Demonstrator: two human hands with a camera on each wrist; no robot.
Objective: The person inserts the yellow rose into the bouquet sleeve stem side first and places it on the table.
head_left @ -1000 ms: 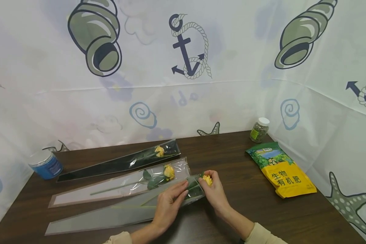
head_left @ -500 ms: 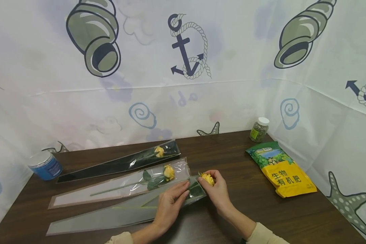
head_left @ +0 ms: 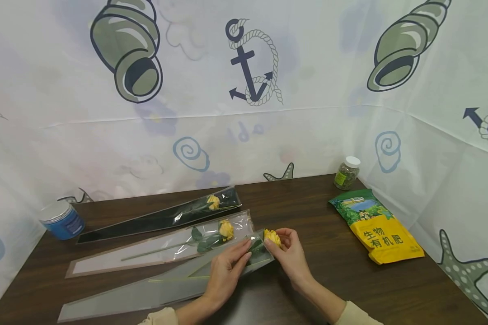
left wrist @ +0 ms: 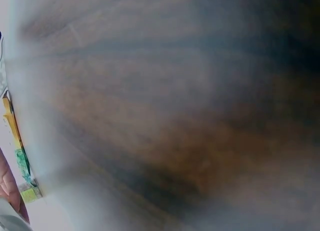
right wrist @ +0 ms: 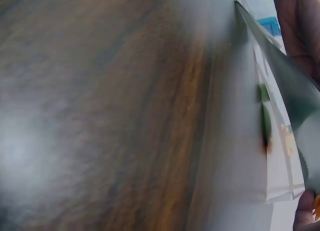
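Observation:
In the head view, a grey-backed clear flower sleeve point(head_left: 118, 293) lies slanted at the front of the table. My left hand point(head_left: 226, 271) pinches its upper edge near the wide end. A yellow rose point(head_left: 272, 237) has its stem and leaves inside this sleeve, with the bloom at the mouth. My right hand point(head_left: 290, 255) holds the rose by the bloom, thumb in front and fingers behind. In the right wrist view the sleeve point(right wrist: 290, 81) appears edge-on at the right. The left wrist view is mostly blurred tabletop.
Behind lie a white-backed sleeve point(head_left: 101, 265) and a black-backed sleeve point(head_left: 126, 225), each with a yellow rose inside. A blue jar point(head_left: 63, 221) stands far left. At right are a lidded glass jar point(head_left: 346, 174) and a green-and-yellow bag point(head_left: 378, 228). Patterned cloth hangs behind.
The yellow rose in my right hand has shifted slightly left toward the sleeve's mouth, and more of its bloom shows. The grey sleeve's narrow end has slid a little left and nearer. My left hand stays put.

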